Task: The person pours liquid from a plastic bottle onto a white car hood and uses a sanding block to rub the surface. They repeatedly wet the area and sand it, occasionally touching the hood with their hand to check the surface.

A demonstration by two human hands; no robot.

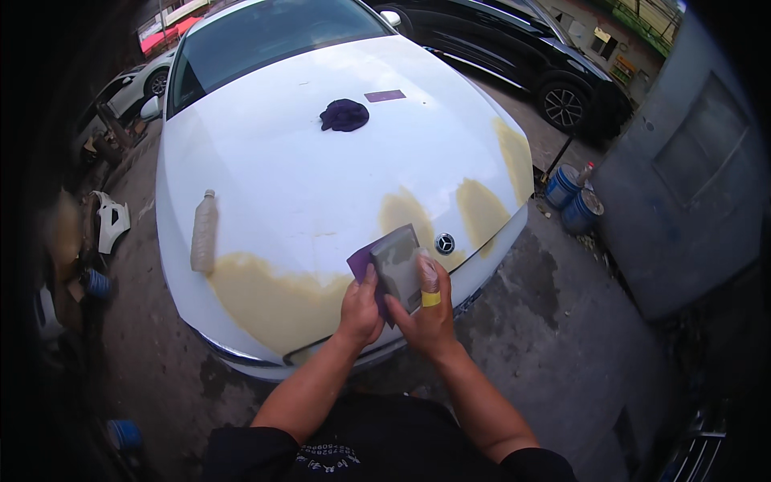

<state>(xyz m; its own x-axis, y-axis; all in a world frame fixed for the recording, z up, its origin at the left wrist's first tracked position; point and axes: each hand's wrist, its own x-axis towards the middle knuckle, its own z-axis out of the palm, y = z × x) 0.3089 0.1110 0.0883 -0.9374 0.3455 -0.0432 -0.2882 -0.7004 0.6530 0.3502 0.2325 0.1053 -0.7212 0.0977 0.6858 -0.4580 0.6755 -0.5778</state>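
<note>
Both hands, left hand (359, 309) and right hand (430, 317), clamped on sanding block (397, 263) with purple sandpaper (359, 261), above hood (305, 185). Sandpaper-fitting step, probably. Next needs the sheet pulled tight around the block.

On the car hood (321, 185), a bottle (204, 231) lies near the left edge, a rag (344, 115) and a sandpaper sheet (385, 95) toward the back, and a sanding block (397, 263) at the front edge.
</note>
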